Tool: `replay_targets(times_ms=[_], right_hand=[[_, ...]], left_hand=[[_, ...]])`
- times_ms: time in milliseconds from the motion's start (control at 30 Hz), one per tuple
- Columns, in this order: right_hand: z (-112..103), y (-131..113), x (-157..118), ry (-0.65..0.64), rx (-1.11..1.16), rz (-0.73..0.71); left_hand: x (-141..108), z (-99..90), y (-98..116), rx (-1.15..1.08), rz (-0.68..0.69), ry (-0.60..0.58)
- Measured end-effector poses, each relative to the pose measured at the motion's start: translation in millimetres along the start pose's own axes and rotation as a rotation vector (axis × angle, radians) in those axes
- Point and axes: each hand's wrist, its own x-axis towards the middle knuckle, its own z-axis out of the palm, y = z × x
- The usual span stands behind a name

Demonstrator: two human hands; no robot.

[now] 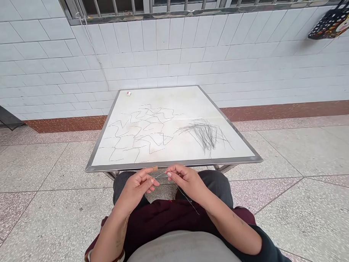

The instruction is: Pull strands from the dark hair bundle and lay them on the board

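One thin wire [160, 174] is pinched in the right hand [185, 180] and, it seems, the left hand [139, 184]; bent wires [134, 136] and a wire pile [207, 136] are carried by the surface [173, 94].

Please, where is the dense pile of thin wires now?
In the head view, the pile lies on the right side of the table, beside the bent wires.

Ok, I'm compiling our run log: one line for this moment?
left hand: holding thin wire | right hand: pinching same wire | table: bent wires left, wire pile right
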Motion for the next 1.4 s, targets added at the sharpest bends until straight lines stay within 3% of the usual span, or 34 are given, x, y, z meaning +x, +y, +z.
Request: replay_targets(times_ms=[100, 267, 433, 500, 667, 767, 1133, 1267, 1400], right_hand=[[3.5, 3.6, 0.5, -0.006, 0.073, 0.040], [2.7, 9.3, 4.0, 0.002, 0.388, 0.120], [0.6, 9.6, 7.9, 0.048, 0.552, 0.178], [1.1, 9.7, 8.3, 0.051, 0.565, 0.185], [3.9, 8.7, 7.0, 0.047, 0.489, 0.110], [6.9, 7.0, 5.8, 0.059, 0.445, 0.078], [17.3, 7.0, 5.1, 0.075, 0.407, 0.013], [10.7, 5.2, -0.7, 0.082, 0.264, -0.013], [6.6, 5.4, -8.6, -0.012, 0.035, -0.113]], left_hand=[[-0.5, 2.1, 4.4, 0.032, 0.027, -0.009], [-2.6, -0.4, 11.6, -0.187, -0.001, 0.083], [2.4, -5.2, -3.3, -0.562, -0.001, 0.168], [3.6, 0.6, -10.5, -0.570, -0.047, 0.167], [1.6, 32.4, -13.6, -0.411, -0.127, -0.009], [2.5, 47.4, -9.8, -0.381, -0.085, -0.021], [7.4, 58.2, -3.1, -0.345, 0.084, 0.121], [7.1, 53.5, 0.5, -0.341, 0.110, 0.220], [7.2, 45.4, 2.8, -0.386, 0.146, 0.337]])
